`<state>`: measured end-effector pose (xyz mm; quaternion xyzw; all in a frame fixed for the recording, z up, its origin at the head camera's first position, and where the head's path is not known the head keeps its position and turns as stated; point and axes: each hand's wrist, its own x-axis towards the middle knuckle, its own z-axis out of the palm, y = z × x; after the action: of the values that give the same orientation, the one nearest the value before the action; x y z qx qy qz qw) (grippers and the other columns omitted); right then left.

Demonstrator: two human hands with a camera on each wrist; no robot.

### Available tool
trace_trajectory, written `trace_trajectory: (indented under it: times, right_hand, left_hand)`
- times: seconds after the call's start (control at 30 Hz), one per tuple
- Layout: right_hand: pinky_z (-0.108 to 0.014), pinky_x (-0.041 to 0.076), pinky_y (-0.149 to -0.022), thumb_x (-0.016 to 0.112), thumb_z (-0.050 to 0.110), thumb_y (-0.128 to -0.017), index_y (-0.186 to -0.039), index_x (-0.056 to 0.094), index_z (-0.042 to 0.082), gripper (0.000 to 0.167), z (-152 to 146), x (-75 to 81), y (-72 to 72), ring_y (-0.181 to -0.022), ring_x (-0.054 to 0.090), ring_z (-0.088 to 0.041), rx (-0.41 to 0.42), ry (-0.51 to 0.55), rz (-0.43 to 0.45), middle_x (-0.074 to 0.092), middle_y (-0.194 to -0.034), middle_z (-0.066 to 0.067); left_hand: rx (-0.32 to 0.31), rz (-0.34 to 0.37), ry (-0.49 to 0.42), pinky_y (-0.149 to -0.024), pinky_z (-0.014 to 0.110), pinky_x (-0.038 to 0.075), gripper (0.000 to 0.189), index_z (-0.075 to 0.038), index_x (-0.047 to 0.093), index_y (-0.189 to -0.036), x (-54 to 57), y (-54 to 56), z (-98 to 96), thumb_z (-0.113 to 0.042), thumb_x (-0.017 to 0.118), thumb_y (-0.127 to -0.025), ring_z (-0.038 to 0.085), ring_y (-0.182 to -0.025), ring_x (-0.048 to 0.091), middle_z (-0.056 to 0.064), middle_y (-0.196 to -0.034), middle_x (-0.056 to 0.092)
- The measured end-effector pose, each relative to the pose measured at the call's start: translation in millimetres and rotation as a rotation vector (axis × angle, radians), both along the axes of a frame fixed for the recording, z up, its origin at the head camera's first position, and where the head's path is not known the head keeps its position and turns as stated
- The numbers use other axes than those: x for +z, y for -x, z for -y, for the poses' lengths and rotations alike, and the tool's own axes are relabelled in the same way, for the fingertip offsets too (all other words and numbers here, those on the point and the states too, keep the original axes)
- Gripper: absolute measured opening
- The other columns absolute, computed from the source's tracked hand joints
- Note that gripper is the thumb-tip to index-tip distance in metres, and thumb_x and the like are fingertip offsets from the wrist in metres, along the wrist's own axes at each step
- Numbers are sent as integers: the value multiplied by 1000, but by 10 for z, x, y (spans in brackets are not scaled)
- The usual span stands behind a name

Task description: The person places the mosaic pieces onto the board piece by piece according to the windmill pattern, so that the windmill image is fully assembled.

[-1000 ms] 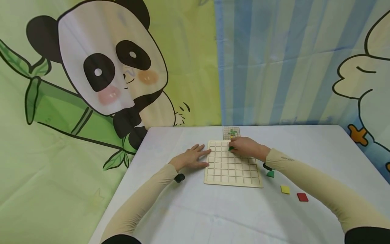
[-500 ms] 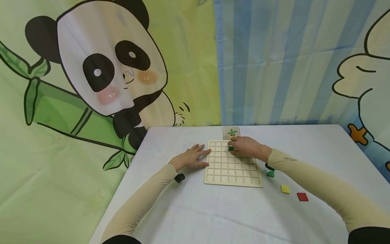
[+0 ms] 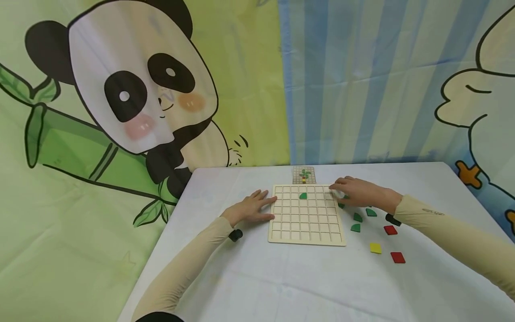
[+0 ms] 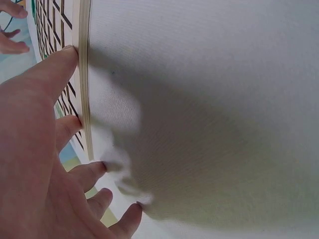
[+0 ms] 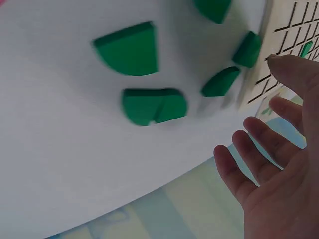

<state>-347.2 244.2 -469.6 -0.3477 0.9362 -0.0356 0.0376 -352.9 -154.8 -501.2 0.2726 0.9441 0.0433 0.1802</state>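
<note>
A wooden grid board point(image 3: 306, 223) lies flat on the table, one green quarter-circle tile point(image 3: 303, 196) in a cell of its upper part. My left hand point(image 3: 251, 209), fingers spread, touches the board's left edge; in the left wrist view its thumb point(image 4: 65, 62) presses on that edge. Over the board's upper right edge reaches my right hand point(image 3: 362, 193), its fingers fairly straight and nothing held. In the right wrist view the right thumb point(image 5: 286, 69) is apart from the fingers, close to the board's edge, and several green quarter-circle tiles point(image 5: 129, 50) lie beside the board.
Behind the board lies a small pattern card point(image 3: 304, 175) with a green, red and yellow figure on a grid. To the right are a yellow square tile point(image 3: 375, 248), a red tile point(image 3: 398, 257) and another red tile point(image 3: 390, 230). Printed curtains hang behind the white table point(image 3: 241, 277).
My right hand has let go of the green tile, which stays on the board, and has moved right to the board's edge. The left hand stays at the left edge.
</note>
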Motion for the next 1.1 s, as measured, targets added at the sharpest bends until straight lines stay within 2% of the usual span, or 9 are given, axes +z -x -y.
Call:
trace_trajectory:
  times: [0.17,0.37,0.7,1.0,1.1]
  right_hand:
    - [-52,55,-97,79,18,-92,-126,69,6,37,-191,-57,-32,-114,63,-35,-5,4,0,66,-127,-15]
    - [-50,56,-95,79,13,-91,-116,72,7,26,-227,-136,-45,-108,64,-32,4,18,-33,68,-119,-13]
    - [-52,55,-97,76,2,-91,-116,71,8,26,-228,-111,-46,-109,63,-33,-25,-10,-2,68,-119,-13]
    - [-49,57,-94,77,1,-90,-110,72,8,23,-230,-107,-13,-103,64,-30,-9,-9,-40,69,-113,-11]
    - [-49,57,-93,78,3,-89,-111,72,8,23,-203,-62,7,-103,64,-30,-17,-14,-48,68,-113,-12]
  left_hand:
    - [-1,-3,-3,-127,59,20,79,-37,24,-165,-24,11,14,-71,49,-99,34,-162,4,8,-175,12]
    - [12,12,-10,-127,60,19,79,-36,25,-165,-4,0,2,-70,51,-98,34,-162,5,8,-175,12]
    - [13,15,-10,-127,59,19,79,-36,25,-165,3,5,-11,-70,51,-99,34,-162,5,8,-175,12]
    - [14,12,-7,-126,60,20,79,-35,26,-165,33,-12,-17,-69,51,-99,35,-162,6,9,-175,12]
    - [11,15,-11,-126,60,21,78,-35,26,-165,38,-17,-18,-68,51,-99,35,-162,6,9,-175,12]
